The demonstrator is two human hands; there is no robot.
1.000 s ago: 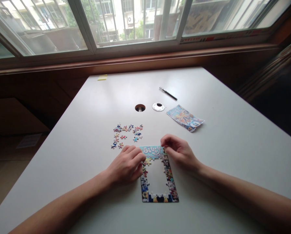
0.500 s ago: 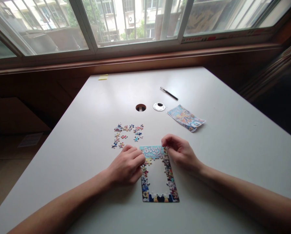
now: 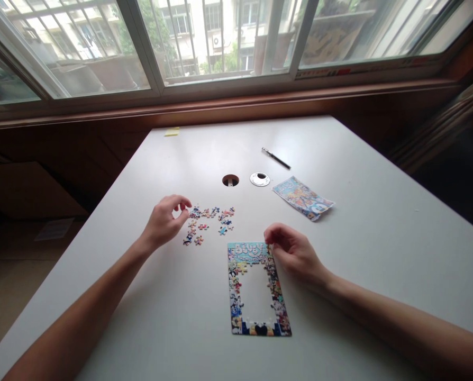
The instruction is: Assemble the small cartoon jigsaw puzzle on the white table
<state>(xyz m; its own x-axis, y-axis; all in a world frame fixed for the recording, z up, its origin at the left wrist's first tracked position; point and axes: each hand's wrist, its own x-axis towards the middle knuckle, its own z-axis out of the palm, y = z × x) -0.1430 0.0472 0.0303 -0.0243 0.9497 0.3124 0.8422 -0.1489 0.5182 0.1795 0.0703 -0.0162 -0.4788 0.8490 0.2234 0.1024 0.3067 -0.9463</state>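
Note:
A jigsaw puzzle lies flat on the white table, its border filled in and its middle showing bare white. My right hand is at the puzzle's upper right corner, fingers curled and fingertips at the edge. My left hand is over the left side of a group of loose puzzle pieces. Its thumb and forefinger are curved with a gap between them, and no piece shows in it. Beyond the right hand lies a printed picture sheet with similar artwork.
A black pen lies toward the back of the white table. Near the middle are a round cable hole and its silver cover. A yellow sticky note is at the far left edge, below the window.
My left hand has moved from the puzzle's left edge up and left to the loose pieces, its fingers opening. My right hand stays at the corner. The view has tilted slightly.

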